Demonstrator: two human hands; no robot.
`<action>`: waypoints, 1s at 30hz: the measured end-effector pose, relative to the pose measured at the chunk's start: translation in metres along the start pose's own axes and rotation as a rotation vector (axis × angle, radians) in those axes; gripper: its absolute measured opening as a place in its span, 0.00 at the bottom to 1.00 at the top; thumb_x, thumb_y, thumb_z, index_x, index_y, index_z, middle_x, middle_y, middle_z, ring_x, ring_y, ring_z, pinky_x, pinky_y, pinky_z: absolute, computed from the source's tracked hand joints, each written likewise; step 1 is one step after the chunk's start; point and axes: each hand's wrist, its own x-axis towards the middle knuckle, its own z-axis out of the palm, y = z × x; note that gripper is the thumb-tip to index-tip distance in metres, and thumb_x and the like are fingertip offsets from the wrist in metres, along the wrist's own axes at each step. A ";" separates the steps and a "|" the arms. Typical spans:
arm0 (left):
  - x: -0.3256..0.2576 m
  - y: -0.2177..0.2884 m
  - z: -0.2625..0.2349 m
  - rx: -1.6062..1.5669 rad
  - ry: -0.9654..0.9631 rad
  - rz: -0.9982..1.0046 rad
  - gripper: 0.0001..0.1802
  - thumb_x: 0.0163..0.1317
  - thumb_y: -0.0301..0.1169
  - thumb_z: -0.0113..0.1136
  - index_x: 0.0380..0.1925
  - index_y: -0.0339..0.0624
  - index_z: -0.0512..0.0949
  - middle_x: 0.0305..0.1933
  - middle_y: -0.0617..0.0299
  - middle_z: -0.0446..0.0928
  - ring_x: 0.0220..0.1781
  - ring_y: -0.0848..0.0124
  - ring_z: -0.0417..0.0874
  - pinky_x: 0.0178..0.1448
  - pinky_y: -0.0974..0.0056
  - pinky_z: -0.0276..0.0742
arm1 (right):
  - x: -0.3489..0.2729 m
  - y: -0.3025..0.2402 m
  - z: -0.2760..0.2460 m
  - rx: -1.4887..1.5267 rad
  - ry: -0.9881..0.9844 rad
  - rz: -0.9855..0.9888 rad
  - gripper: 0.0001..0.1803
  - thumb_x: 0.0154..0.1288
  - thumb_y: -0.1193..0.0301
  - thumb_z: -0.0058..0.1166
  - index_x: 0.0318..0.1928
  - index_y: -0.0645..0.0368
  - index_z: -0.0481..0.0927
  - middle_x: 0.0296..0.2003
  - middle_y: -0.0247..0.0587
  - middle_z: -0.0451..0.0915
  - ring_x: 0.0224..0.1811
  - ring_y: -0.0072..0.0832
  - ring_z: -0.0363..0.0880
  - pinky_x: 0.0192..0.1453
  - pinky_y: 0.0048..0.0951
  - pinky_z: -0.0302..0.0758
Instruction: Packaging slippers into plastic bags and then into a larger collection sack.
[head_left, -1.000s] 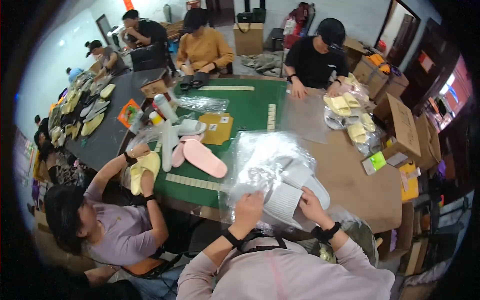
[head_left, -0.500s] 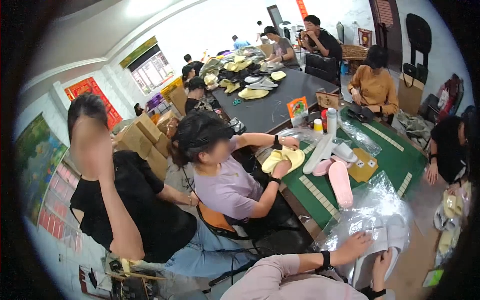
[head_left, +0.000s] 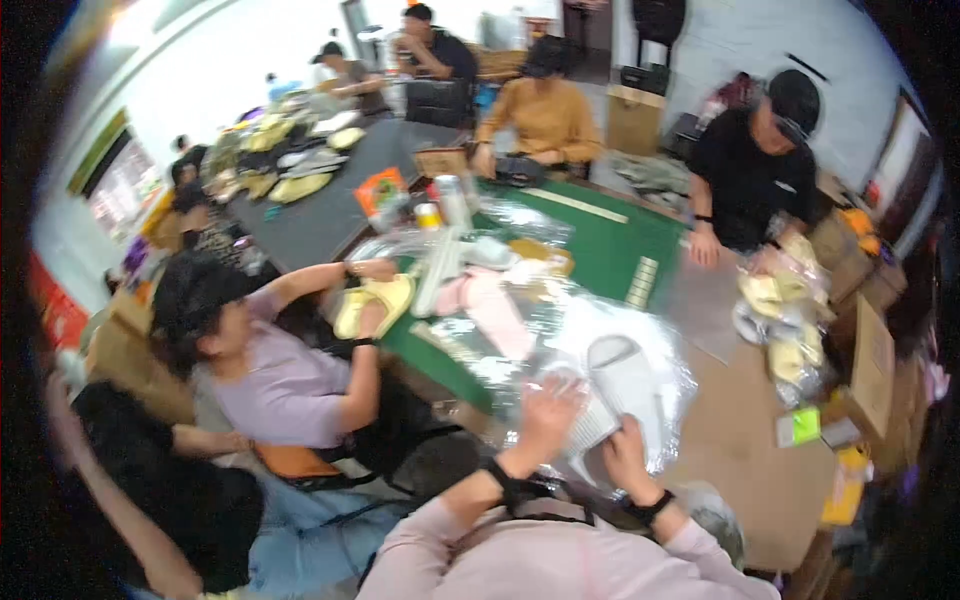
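A pair of pale grey-white slippers lies in front of me on clear plastic wrap: one slipper [head_left: 592, 425] nearer, the other slipper [head_left: 632, 385] just right of it. My left hand [head_left: 548, 408] rests on the left side of the nearer slipper, fingers stretched out and somewhat blurred. With fingers bent, my right hand [head_left: 628, 455] grips the heel area where the two slippers meet; its fingertips are partly hidden. The shiny clear plastic bag [head_left: 665, 340] spreads around and beyond the pair. Black bands circle both my wrists.
Pink slippers [head_left: 495, 312] and a white slipper [head_left: 437, 275] lie on the green mat [head_left: 600, 235]. At left, a person in lilac handles yellow slippers [head_left: 378, 303]. Across, a person in black stands by bagged yellow slippers [head_left: 765, 295]. A cardboard box [head_left: 872, 355] stands at right.
My view has swung right, so the table and people appear shifted left. My hands remain at the grey-white slippers, and the person in black at right now shows more fully.
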 end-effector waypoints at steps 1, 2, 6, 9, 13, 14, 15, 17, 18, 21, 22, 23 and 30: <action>0.001 -0.002 -0.004 -0.085 -0.024 -0.053 0.17 0.53 0.30 0.54 0.46 0.51 0.77 0.55 0.63 0.73 0.61 0.56 0.67 0.62 0.38 0.50 | -0.008 0.002 0.000 -0.044 0.006 -0.034 0.06 0.43 0.77 0.51 0.26 0.67 0.73 0.41 0.56 0.70 0.47 0.53 0.67 0.47 0.46 0.65; 0.004 0.001 -0.013 -0.103 -0.063 -0.042 0.19 0.54 0.29 0.54 0.48 0.52 0.77 0.55 0.64 0.73 0.61 0.55 0.67 0.64 0.38 0.50 | -0.014 0.005 -0.002 -0.085 0.012 -0.069 0.06 0.43 0.77 0.52 0.25 0.66 0.73 0.41 0.54 0.70 0.47 0.52 0.67 0.45 0.45 0.65; 0.002 0.001 -0.008 -0.203 -0.209 0.049 0.20 0.55 0.26 0.51 0.50 0.51 0.75 0.59 0.61 0.69 0.64 0.53 0.62 0.66 0.37 0.47 | -0.026 0.003 -0.010 -0.109 0.007 -0.098 0.06 0.47 0.75 0.53 0.27 0.65 0.75 0.42 0.51 0.71 0.48 0.48 0.68 0.44 0.43 0.66; -0.001 0.014 -0.003 -0.227 -0.331 0.190 0.19 0.55 0.26 0.51 0.48 0.51 0.76 0.59 0.62 0.69 0.64 0.54 0.63 0.66 0.37 0.48 | -0.035 0.007 -0.015 -0.031 -0.076 -0.079 0.06 0.50 0.74 0.53 0.28 0.65 0.75 0.44 0.52 0.71 0.49 0.49 0.68 0.48 0.42 0.66; -0.011 0.035 -0.003 -0.257 -0.328 0.200 0.19 0.54 0.26 0.52 0.48 0.52 0.77 0.58 0.63 0.70 0.65 0.54 0.62 0.66 0.38 0.48 | -0.043 0.021 -0.005 0.106 0.085 0.069 0.06 0.50 0.77 0.51 0.30 0.66 0.74 0.47 0.58 0.69 0.49 0.53 0.66 0.54 0.44 0.65; -0.012 0.040 -0.005 -0.275 -0.342 0.173 0.19 0.54 0.26 0.52 0.47 0.53 0.77 0.58 0.63 0.70 0.65 0.54 0.62 0.66 0.38 0.48 | -0.044 0.023 -0.002 0.108 0.092 0.076 0.06 0.50 0.77 0.51 0.30 0.66 0.74 0.47 0.58 0.69 0.49 0.53 0.66 0.54 0.44 0.65; -0.012 0.045 -0.006 -0.294 -0.354 0.146 0.19 0.53 0.26 0.52 0.47 0.54 0.77 0.58 0.63 0.70 0.65 0.53 0.62 0.66 0.38 0.48 | -0.044 0.024 0.002 0.087 0.130 0.103 0.06 0.51 0.77 0.51 0.31 0.66 0.74 0.48 0.59 0.69 0.50 0.54 0.66 0.54 0.45 0.65; -0.008 0.057 -0.007 -0.364 -0.414 0.193 0.20 0.53 0.26 0.52 0.48 0.54 0.77 0.59 0.63 0.70 0.65 0.53 0.61 0.65 0.38 0.48 | -0.040 0.031 0.006 0.017 0.134 0.072 0.08 0.51 0.77 0.52 0.33 0.67 0.73 0.52 0.61 0.67 0.50 0.55 0.66 0.52 0.45 0.66; -0.005 0.065 -0.008 -0.436 -0.468 0.236 0.20 0.53 0.26 0.52 0.48 0.55 0.76 0.59 0.62 0.69 0.65 0.53 0.61 0.65 0.37 0.48 | -0.039 0.036 0.010 0.006 0.146 0.082 0.08 0.51 0.77 0.52 0.33 0.67 0.73 0.52 0.61 0.67 0.50 0.55 0.66 0.52 0.45 0.66; 0.001 0.079 -0.015 -0.579 -0.639 0.379 0.22 0.53 0.25 0.53 0.51 0.51 0.74 0.61 0.62 0.68 0.67 0.54 0.59 0.67 0.44 0.49 | -0.025 0.045 0.022 -0.015 0.270 0.172 0.12 0.53 0.72 0.52 0.37 0.66 0.71 0.54 0.60 0.64 0.51 0.54 0.64 0.52 0.48 0.63; 0.003 0.081 -0.018 -0.685 -0.756 0.467 0.22 0.54 0.25 0.53 0.52 0.49 0.74 0.61 0.62 0.67 0.68 0.55 0.58 0.68 0.47 0.49 | -0.023 0.044 0.020 -0.036 0.296 0.185 0.12 0.53 0.72 0.52 0.37 0.66 0.71 0.54 0.60 0.64 0.51 0.54 0.64 0.52 0.48 0.63; 0.008 0.081 -0.027 -0.721 -0.777 0.495 0.22 0.54 0.25 0.53 0.52 0.48 0.73 0.61 0.62 0.67 0.67 0.55 0.59 0.68 0.49 0.51 | -0.017 0.032 0.014 0.010 0.411 0.142 0.13 0.54 0.71 0.52 0.37 0.66 0.71 0.54 0.60 0.64 0.51 0.54 0.64 0.53 0.48 0.63; 0.074 0.073 -0.193 -0.781 -0.253 0.427 0.31 0.54 0.42 0.59 0.53 0.32 0.69 0.57 0.48 0.69 0.62 0.53 0.66 0.61 0.50 0.64 | -0.023 0.033 -0.014 -0.077 0.689 0.473 0.15 0.52 0.71 0.50 0.40 0.66 0.74 0.49 0.61 0.70 0.50 0.54 0.66 0.54 0.45 0.62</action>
